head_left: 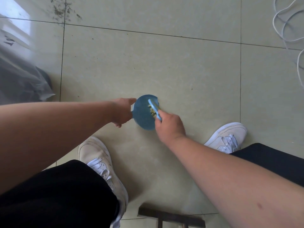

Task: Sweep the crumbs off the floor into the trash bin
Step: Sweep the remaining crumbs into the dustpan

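A small round blue dustpan (142, 115) lies on the pale floor tiles in the middle of the view. My left hand (122, 112) grips its handle from the left. My right hand (169, 127) holds a light blue hand brush (154, 109) whose bristles rest on the dustpan's right edge. A little heap of yellowish crumbs (153, 111) sits under the brush on the dustpan. A trash bin lined with a clear plastic bag (21, 76) stands at the left edge; its inside is hidden.
Dark specks of debris (60, 10) are scattered on the tile at the top left. A coiled white cable (286, 27) lies at the top right. My two white shoes (98, 163) stand on either side, and a dark wooden stool edge (171, 218) shows at the bottom.
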{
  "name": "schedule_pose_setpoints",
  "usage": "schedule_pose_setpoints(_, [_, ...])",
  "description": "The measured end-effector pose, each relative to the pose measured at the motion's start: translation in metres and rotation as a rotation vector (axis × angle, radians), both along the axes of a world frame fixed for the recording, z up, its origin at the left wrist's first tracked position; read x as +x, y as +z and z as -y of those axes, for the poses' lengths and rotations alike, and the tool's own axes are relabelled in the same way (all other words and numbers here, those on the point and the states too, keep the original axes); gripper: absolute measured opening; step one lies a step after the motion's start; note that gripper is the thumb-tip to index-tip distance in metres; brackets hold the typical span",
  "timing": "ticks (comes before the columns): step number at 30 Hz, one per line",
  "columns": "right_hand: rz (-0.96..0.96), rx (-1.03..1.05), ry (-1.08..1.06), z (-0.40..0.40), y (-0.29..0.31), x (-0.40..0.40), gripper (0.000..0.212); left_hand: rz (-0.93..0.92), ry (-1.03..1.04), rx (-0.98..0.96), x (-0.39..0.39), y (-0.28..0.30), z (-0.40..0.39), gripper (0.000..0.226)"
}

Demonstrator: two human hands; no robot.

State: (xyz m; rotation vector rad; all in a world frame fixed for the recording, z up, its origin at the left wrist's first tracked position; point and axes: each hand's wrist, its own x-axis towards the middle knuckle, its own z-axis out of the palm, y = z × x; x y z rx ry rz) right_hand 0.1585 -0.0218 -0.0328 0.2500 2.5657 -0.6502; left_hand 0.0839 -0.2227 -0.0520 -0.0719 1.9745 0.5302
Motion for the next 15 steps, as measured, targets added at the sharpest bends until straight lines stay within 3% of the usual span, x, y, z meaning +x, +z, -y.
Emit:
schedule_pose_setpoints(5, [-0.016, -0.091, 0.077, 0.022, 0.006, 0.007, 0.020, 0.045, 0.076, 0.020, 0.007, -0.006, 0.004, 0.072])
schedule_pose_setpoints(9, [-0.109, -0.119, 0.059, -0.002, 0.013, 0.001, 0.021, -0.048, 0.015, -0.013, 0.014, -0.013, 0.016, 0.073])
schedule_pose_setpoints(15, [-0.171, 0.049, -0.143, -0.077, 0.011, 0.001, 0.028, -0.055, -0.058, -0.056, 0.018, -0.016, 0.037, 0.073])
